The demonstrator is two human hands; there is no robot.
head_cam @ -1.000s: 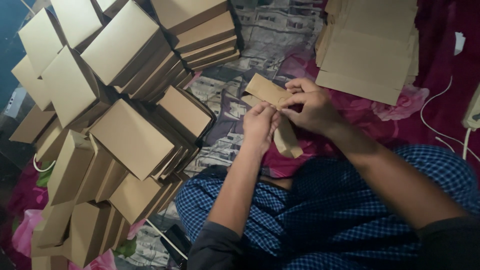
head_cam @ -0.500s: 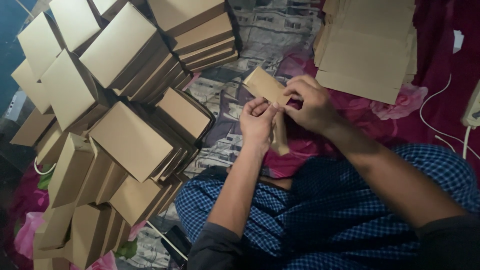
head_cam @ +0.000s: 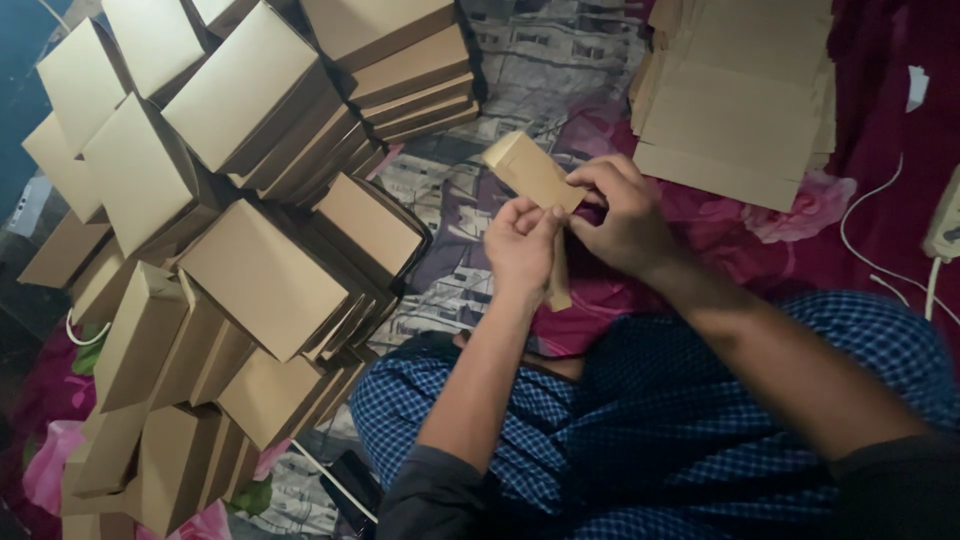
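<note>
— Now, what has changed between the two hands?

— Compared with a second ago, the small flat brown cardboard piece (head_cam: 530, 172) sits higher and more tilted, its upper end angled toward the stacks. The left hand (head_cam: 520, 245) closes thumb and fingers on its lower edge; the right hand (head_cam: 625, 215) pinches the same piece from the other side.

— And around them?

— Folded brown cardboard boxes (head_cam: 240, 230) crowd the person's left; a pile of flat brown cardboard sheets (head_cam: 740, 100) lies ahead on the floral bedspread (head_cam: 790, 215). The piece hangs above the blue checked lap (head_cam: 650, 420), apparently mid-fold.
</note>
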